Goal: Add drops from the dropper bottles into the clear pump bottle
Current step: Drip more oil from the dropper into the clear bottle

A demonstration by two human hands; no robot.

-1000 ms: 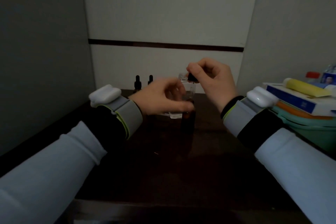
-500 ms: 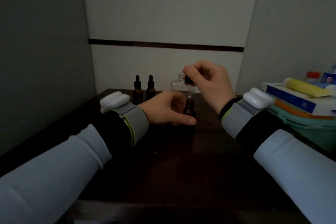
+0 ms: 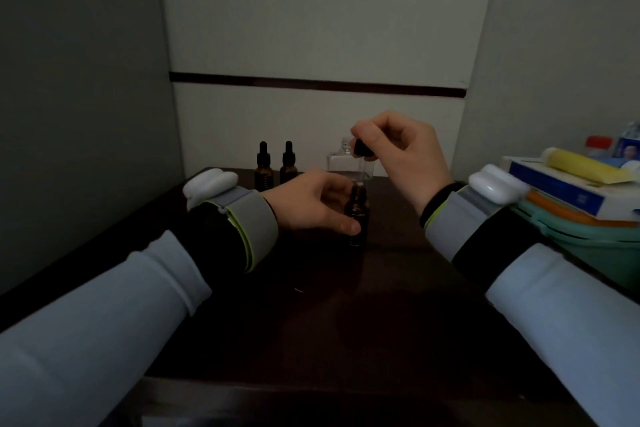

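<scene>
hands meet over the far half of a dark table (image 3: pixel 346 305), in dim light. the left hand (image 3: pixel 308 204) curls round an amber dropper bottle (image 3: pixel 357 215) that stands upright on the table, thumb across its front and fingers behind it. the bottle's neck is uncapped. the right hand (image 3: pixel 401 152) hovers just above and pinches a black dropper cap (image 3: pixel 362 149) between thumb and forefinger, the other fingers curled in. from that cap a glass pipette (image 3: pixel 362 172) hangs straight down, its tip at the mouth of the amber bottle. whether the tip is inside the neck i cannot tell.

the clear pump bottle (image 3: pixel 337 163) stands at the back of the table, close to the white wall (image 3: pixel 311 121) and directly behind the cap and pipette, so its top is partly hidden by the right hand's fingers. no hand holds it. to its left, two capped dropper bottles (image 3: pixel 263 166) stand upright side by side, just beyond the left wrist.

each wrist carries a white device (image 3: pixel 209 184) on a grey strap, over a black cuff and a pale sleeve (image 3: pixel 86 333). at the right edge a green container (image 3: pixel 588 243) bears a blue and white box (image 3: pixel 554 184), and a yellow tube (image 3: pixel 581 165) lies on top of the box.
</scene>
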